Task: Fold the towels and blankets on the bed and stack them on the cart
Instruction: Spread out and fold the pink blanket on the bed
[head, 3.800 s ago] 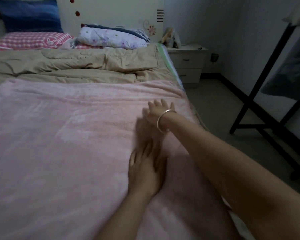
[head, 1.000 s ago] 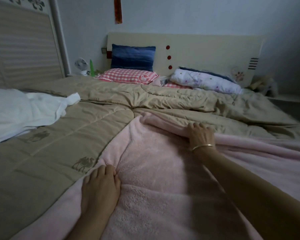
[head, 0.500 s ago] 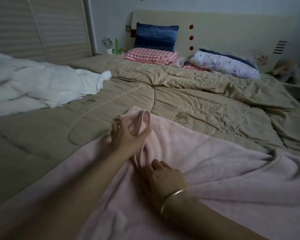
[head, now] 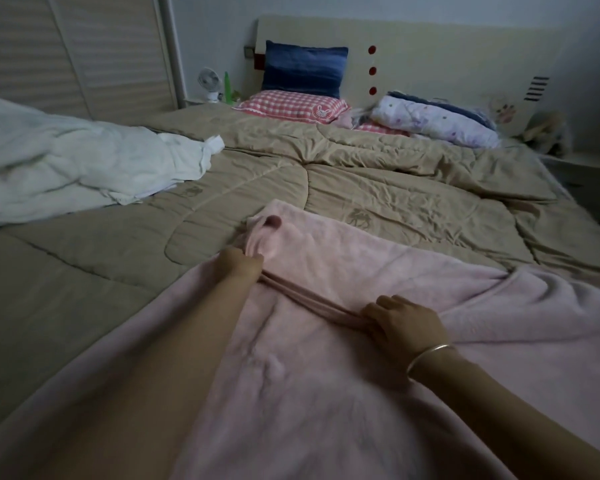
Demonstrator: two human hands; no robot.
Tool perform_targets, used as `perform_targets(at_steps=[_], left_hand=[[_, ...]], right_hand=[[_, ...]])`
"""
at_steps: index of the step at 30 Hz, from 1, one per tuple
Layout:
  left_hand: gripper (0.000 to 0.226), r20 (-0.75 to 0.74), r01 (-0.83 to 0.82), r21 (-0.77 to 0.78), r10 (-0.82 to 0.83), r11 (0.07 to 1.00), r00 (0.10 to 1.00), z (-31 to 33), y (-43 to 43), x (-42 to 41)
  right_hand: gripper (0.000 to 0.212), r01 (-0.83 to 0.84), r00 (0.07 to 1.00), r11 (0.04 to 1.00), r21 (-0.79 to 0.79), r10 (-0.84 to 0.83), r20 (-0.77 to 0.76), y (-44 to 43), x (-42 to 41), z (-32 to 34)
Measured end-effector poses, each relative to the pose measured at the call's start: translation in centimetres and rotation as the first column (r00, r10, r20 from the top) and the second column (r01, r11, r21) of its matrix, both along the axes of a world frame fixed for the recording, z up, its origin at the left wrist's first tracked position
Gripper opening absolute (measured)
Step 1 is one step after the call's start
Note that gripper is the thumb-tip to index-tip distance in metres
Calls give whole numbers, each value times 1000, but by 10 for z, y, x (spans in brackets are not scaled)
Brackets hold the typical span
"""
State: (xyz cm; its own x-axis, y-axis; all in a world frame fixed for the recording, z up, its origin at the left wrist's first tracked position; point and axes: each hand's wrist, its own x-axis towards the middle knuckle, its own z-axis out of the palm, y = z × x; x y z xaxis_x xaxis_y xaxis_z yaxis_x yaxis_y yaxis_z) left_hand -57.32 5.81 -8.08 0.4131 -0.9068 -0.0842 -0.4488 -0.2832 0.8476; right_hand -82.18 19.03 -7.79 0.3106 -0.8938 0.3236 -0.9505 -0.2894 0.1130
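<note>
Head view. A pink blanket (head: 343, 341) is spread over the near part of the bed (head: 413, 188), on top of a tan quilt (head: 222, 216). Its doubled edge is gripped at two places: the left hand (head: 238, 265) is closed on it near the far corner, and the right hand (head: 407, 323), with fingers (head: 392, 301) curled shut, pinches it nearer the body. The hem between the hands is pulled into a taut line, probably so that the layers can be aligned before the next fold. A crumpled white sheet (head: 77, 164) is left unfolded at the left. No cart is seen.
</note>
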Motion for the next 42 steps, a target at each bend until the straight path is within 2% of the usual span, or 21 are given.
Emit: perform_targets(at_steps=[2,3,5,8,11,13,17,23,26,27,28,29,30,31,33,36,38,40,42], left_hand=[[41,-235,-35,-30,27,999,972,6,8,11],[40,-395,-54,-58,27,997,918,9,15,19],[24,-587,-90,-72,30,993,809,14,34,33],[26,-662,-101,-23,60,995,747,9,65,54],[32,-745,-51,113,119,992,657,-3,81,73],[36,-773,-52,154,153,987,616,-6,83,79],[40,-737,-106,94,141,990,661,6,82,81],[34,-713,-59,99,113,993,692,10,92,95],[30,-627,-76,94,119,993,770,8,98,96],[32,-542,-115,75,138,990,829,7,97,95],[40,-385,-165,55,174,985,906,6,97,93],[48,-164,-194,29,196,981,967,6,96,87],[50,27,-203,-18,203,979,979,9,100,77],[48,148,-171,-59,178,984,973,13,106,63],[35,249,6,-124,25,992,968,24,116,19],[19,200,367,-125,-338,922,919,38,124,-66],[15,93,570,-62,-564,819,820,33,130,-122],[14,54,689,-17,-688,724,724,22,142,-174],[15,137,751,14,-745,660,652,12,152,-212]], right_hand=[[16,-34,999,998,-59,35,9,5,1,3],[15,-51,998,993,-104,55,37,11,3,8],[24,-91,987,975,-205,115,110,27,3,20],[30,-183,972,950,-252,214,99,53,11,26],[31,-196,981,973,-126,195,-20,61,20,5],[32,-163,986,984,-71,162,-31,63,19,-4],[35,-121,992,991,-59,123,34,73,15,-1],[32,-140,988,988,-68,144,52,79,11,4],[35,-134,989,991,-9,135,57,79,12,-2],[37,-130,989,991,16,129,75,79,12,-4],[38,-126,986,991,36,121,116,79,12,-5],[38,-102,979,994,45,93,181,80,11,-3],[33,-69,965,996,55,53,256,80,9,-2],[29,-43,948,996,74,17,318,78,6,-1],[27,5,913,997,82,-38,405,78,-5,4],[25,132,878,991,23,-128,462,79,-42,9],[23,226,855,973,54,-224,468,85,-73,12],[25,303,845,948,102,-317,432,96,-108,15],[28,360,841,922,146,-388,376,107,-140,16]])
